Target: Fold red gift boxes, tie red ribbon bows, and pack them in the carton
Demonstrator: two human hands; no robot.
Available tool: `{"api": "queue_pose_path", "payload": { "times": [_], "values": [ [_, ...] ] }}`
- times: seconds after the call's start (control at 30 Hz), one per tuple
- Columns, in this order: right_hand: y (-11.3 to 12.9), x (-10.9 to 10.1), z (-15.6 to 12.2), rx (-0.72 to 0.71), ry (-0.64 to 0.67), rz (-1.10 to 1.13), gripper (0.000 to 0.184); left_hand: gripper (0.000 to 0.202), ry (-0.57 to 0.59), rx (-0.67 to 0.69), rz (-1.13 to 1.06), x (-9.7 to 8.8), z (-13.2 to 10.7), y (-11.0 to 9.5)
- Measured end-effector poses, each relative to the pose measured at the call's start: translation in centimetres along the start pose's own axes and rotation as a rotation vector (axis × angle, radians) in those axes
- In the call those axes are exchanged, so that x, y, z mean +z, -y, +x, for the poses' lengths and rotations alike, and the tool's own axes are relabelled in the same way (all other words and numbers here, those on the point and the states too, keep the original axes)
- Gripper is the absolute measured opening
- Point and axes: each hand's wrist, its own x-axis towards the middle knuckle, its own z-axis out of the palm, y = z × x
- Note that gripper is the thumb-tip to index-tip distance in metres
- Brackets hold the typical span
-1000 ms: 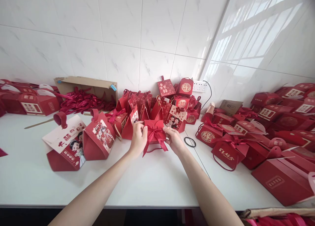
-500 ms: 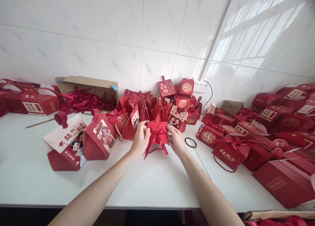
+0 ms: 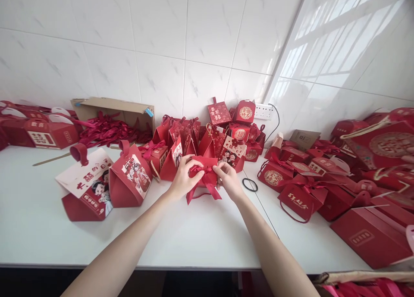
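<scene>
Straight ahead of me, at the middle of the table, stands a small red gift box (image 3: 207, 162) with a red ribbon bow (image 3: 207, 171) tied on its front. The ribbon's tails hang down over the front, and a thin cord shows below. My left hand (image 3: 185, 176) is closed on the left side of the bow, thumb on the ribbon. With thumb and forefinger, my right hand (image 3: 228, 179) pinches the bow's right loop. Just behind stand several red tent-shaped gift boxes (image 3: 207, 145). A black ring (image 3: 250, 185) lies right of my right hand.
Two tent-shaped boxes (image 3: 129, 180) stand to the left. Behind them, a cardboard box (image 3: 113, 103) spills red ribbons (image 3: 110, 131). Many red boxes (image 3: 302, 200) crowd the right side. At the right edge another person's hand (image 3: 409, 157) is by a corded red box (image 3: 381, 144). A power strip (image 3: 263, 111) is by the wall.
Both my hands have moved from the box's sides onto the bow, their fingers now closed on its ribbon. At the right, another person's hand and a corded red box have come into view.
</scene>
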Motion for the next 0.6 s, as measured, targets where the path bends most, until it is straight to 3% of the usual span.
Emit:
{"api": "queue_pose_path", "payload": {
  "times": [0.1, 0.3, 0.4, 0.6],
  "values": [
    [1.5, -1.4, -0.5, 0.103, 0.133, -0.145, 0.042, 0.006, 0.016, -0.029, 0.013, -0.2, 0.0, -0.1],
    [3.1, -3.5, -1.1, 0.354, 0.584, -0.535, 0.039, 0.009, 0.039, -0.022, 0.022, -0.3, 0.0, -0.4],
    [2.8, -3.3, -1.1, 0.344, 0.644, -0.571, 0.030, 0.008, 0.028, -0.008, 0.041, -0.3, 0.0, -0.5],
    [2.8, -3.3, -1.0, 0.334, 0.635, -0.566, 0.023, 0.006, 0.014, -0.008, 0.052, -0.1, 0.1, -0.4]
  ]
}}
